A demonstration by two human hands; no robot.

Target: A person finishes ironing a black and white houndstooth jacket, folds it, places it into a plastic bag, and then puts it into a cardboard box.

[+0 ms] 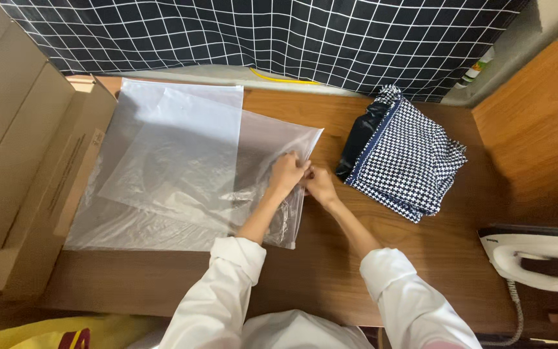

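Plastic bags [182,161] are lying stacked across the left and centre of the wooden table [330,265]; folded checked cloth [402,155] is sitting right of centre, near the hands; left hand [287,173] and right hand [318,184] are touching, both pinching the bags' right edge at mid-frame; iron [537,255] is resting at the right edge.

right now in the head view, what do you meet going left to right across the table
cardboard boxes → clear plastic bags → left hand → right hand → folded houndstooth cloth → white iron
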